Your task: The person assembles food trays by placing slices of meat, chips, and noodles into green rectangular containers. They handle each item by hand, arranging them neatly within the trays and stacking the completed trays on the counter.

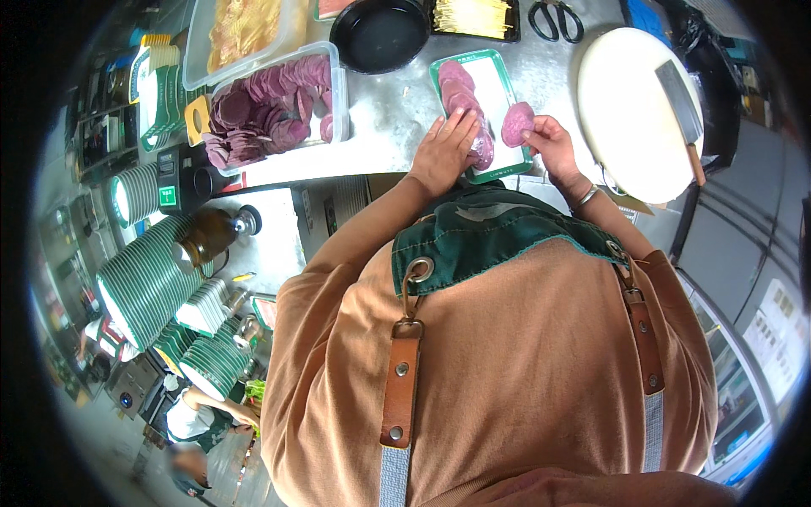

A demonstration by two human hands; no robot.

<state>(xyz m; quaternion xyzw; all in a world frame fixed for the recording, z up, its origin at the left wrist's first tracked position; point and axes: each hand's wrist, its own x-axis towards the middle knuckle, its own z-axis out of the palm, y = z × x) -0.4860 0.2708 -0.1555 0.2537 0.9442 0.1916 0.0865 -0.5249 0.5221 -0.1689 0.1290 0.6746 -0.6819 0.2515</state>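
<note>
A green-rimmed white tray [505, 158] lies on the metal table in front of me, with a row of overlapping purple sweet potato slices [457, 84] along its left side. My left hand [445, 150] rests on the lower part of that row, fingers stretched out flat. Between the thumb and fingers of my right hand [551, 145] is a single round purple sweet potato slice [517, 124], held over the tray's right edge. To the left, a clear plastic tub [340, 93] is filled with many more such slices.
Behind are another tub [291, 25], a round black bowl [380, 35], a black tray of pale yellow strips [473, 17] and black scissors [556, 21]. At right, a cleaver [678, 101] lies on a round white board [621, 110]. Stacked green-rimmed trays [148, 275] stand left; a co-worker [198, 422] is lower left.
</note>
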